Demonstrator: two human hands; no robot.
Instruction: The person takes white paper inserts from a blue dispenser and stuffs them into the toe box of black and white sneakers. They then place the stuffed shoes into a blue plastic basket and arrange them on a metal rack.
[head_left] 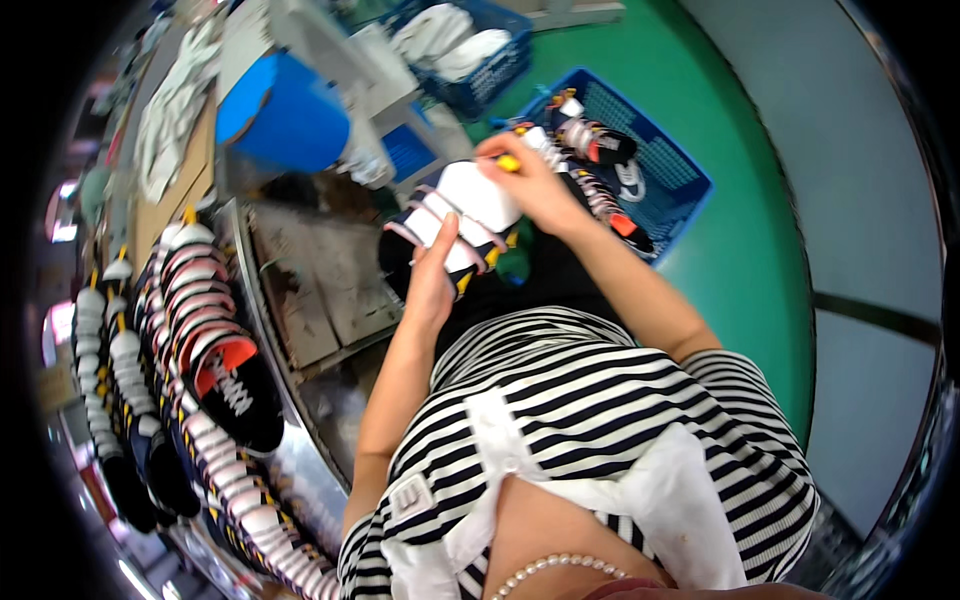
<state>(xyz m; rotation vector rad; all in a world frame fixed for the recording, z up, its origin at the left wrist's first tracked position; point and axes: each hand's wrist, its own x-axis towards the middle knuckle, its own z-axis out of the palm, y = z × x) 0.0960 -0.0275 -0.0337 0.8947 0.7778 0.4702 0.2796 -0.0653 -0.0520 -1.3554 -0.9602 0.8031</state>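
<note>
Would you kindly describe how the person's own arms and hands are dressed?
Both forearms are bare, and the left hand and right hand wear no gloves. Short black-and-white striped sleeves end above the elbows; no watch or ring is visible.

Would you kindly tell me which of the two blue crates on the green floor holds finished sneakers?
The nearer blue crate, just beyond the right hand, holds dark sneakers; the farther blue crate holds only white pieces.

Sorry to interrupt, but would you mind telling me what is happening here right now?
A person in a striped top holds a dark and white shoe in front of them. The left hand supports it from below, and the right hand presses a small yellow tool against its white sole. More shoes lie in a blue crate on the right, and rows of shoes stand on the left.
</note>
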